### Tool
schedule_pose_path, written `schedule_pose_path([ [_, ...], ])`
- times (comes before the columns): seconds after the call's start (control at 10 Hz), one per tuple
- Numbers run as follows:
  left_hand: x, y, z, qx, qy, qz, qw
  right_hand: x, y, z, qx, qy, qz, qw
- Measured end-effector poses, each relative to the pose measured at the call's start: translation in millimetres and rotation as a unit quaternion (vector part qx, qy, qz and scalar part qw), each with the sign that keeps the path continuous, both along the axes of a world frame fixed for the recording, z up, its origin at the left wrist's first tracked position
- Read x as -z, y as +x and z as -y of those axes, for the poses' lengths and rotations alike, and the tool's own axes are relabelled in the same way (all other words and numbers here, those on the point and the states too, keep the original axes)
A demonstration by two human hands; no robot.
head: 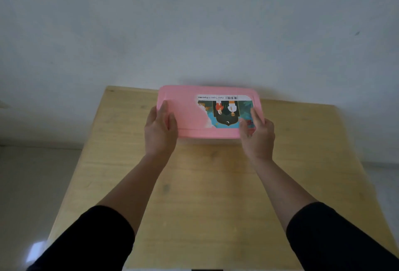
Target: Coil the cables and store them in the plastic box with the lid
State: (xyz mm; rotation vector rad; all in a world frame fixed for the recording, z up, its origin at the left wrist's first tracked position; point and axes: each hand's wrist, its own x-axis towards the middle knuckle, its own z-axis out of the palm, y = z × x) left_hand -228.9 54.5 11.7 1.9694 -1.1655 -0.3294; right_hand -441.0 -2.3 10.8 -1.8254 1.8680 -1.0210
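Observation:
A pink plastic lid [190, 115] with a colourful sticker on its right half lies flat over the box at the far side of the wooden table [207, 195]. The box under it is hidden. My left hand [159, 130] holds the lid's left end, with the thumb and a finger lying on top. My right hand [257, 134] holds the lid's near right corner, fingers reaching over the sticker. No cable is in view.
The table's far edge runs close to a pale wall [194, 22]. A light floor [32, 195] lies to the left of the table. Dark sleeves cover both forearms near the bottom of the view.

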Motion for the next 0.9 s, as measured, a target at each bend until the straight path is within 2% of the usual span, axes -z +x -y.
schedule_pose_path([
  [0.2,-0.3,9.5,32.6,0.001,0.004,0.021,1.000,5.3,8.3,31.6,-0.004,0.010,-0.009,1.000],
  [0.4,-2.8,11.1,41.6,0.002,0.022,0.013,1.000,10.4,10.7,31.6,-0.025,-0.037,-0.045,0.998],
  [0.5,-4.5,11.2,43.0,0.014,0.039,0.061,0.997,9.8,14.7,31.8,-0.003,-0.052,-0.149,0.987],
  [0.6,-5.2,14.8,44.3,0.053,0.052,0.125,0.989,8.9,18.8,32.8,-0.033,-0.043,-0.194,0.980],
  [0.9,-22.5,14.3,40.5,0.095,0.156,0.142,0.973,-5.0,9.8,38.0,-0.060,-0.029,-0.218,0.974],
])
